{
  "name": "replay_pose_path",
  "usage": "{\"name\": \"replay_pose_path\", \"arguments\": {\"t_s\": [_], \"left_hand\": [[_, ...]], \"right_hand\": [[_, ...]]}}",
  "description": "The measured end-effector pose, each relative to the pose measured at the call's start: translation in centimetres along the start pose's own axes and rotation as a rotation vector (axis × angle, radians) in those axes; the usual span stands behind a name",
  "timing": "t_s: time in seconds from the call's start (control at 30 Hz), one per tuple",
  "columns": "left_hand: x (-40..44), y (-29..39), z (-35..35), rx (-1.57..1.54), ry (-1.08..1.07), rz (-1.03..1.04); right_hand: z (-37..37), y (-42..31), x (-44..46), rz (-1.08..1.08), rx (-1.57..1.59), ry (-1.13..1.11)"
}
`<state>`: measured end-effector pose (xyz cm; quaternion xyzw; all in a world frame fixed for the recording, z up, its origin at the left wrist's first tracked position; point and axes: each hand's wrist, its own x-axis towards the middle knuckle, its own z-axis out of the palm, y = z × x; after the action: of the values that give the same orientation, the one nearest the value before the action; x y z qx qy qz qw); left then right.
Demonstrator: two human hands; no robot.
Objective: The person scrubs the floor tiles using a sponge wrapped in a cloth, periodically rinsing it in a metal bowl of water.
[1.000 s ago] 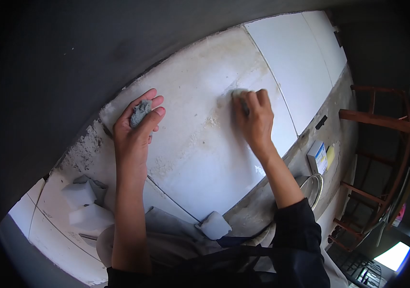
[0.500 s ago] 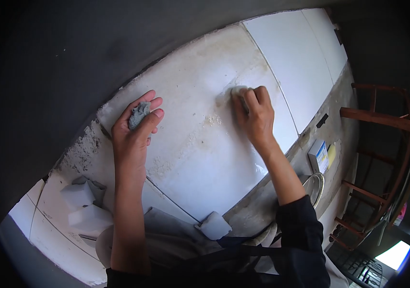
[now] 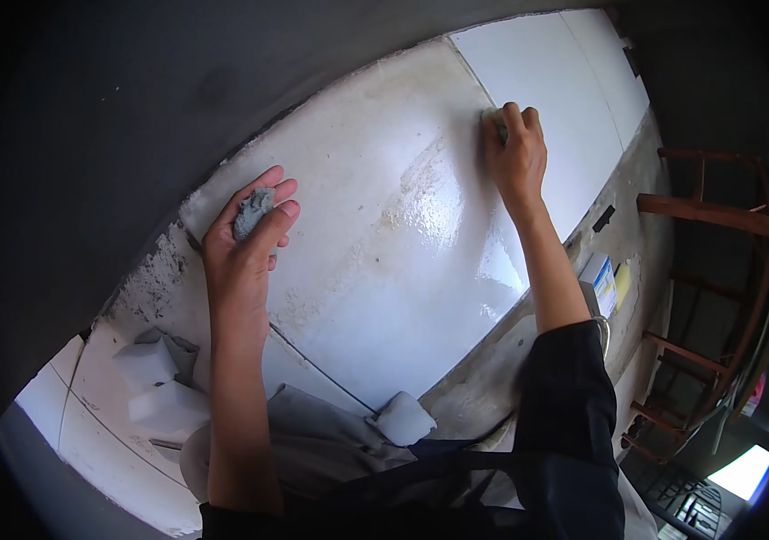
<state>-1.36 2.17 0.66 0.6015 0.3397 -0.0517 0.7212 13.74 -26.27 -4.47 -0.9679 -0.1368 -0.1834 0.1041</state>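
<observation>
Head cam, only view: right hand [image 3: 518, 164] was pinched tight on small pad [image 3: 493, 116], mostly hidden under grip, poking out around 10-11 o'clock, right by seam [image 3: 470, 68] of big tile [image 3: 362, 346]. Shiny streak [image 3: 434, 200] sat about 8 o'clock from that hand, long axis roughly 1 to 7; right clearly nearer. Left hand [image 3: 242, 247], over at 8-9 from right one, was curled round grey lump [image 3: 254, 211].

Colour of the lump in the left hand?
Bluish grey; the lump shows in the head view.
</observation>
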Motion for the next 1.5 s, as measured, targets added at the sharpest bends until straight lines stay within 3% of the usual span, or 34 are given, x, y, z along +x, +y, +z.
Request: {"name": "replay_pose_path", "arguments": {"t_s": [0.1,0.23,0.43,0.63,0.77,0.83,0.9,0.97,1.03,1.17,1.37,1.5], "left_hand": [[0.1,0.3,0.0,-0.006,0.015,-0.007],[0.2,-0.1,0.2,0.001,0.009,0.004],[0.0,0.2,0.0,-0.027,0.029,-0.003],[0.1,-0.1,0.4,0.002,0.022,-0.023],[0.0,0.0,0.3,-0.003,0.025,-0.007],[0.0,0.1,0.4,-0.007,0.026,-0.010],[0.3,0.0,0.5,0.001,0.024,-0.018],[0.3,-0.1,0.4,0.010,0.028,-0.010],[0.1,-0.2,0.6,0.024,0.027,-0.019],[0.3,-0.6,0.2,0.009,0.029,-0.010],[0.5,-0.7,0.5,-0.090,0.034,0.024],[0.3,-0.8,0.3,-0.097,0.012,0.026]], "right_hand": [[0.5,-1.1,-1.1,0.037,0.012,0.062],[-1.1,-2.8,-3.9,-0.159,0.124,-0.066],[0.5,-0.2,-0.1,0.091,0.008,0.047],[-1.2,-2.3,-3.5,-0.135,0.135,-0.048],[0.7,1.0,-0.1,0.088,0.014,0.042],[0.6,-0.8,-1.2,0.079,0.039,0.089],[-0.6,-3.4,-3.5,-0.010,0.150,0.000],[-1.1,-3.8,-4.7,-0.125,0.207,-0.044],[-0.8,-2.1,-3.1,-0.093,0.143,-0.043],[1.5,0.8,0.5,0.169,0.083,0.095],[-0.9,-3.5,-4.2,-0.128,0.199,-0.041],[0.9,0.5,0.2,0.033,0.072,0.043]]}}
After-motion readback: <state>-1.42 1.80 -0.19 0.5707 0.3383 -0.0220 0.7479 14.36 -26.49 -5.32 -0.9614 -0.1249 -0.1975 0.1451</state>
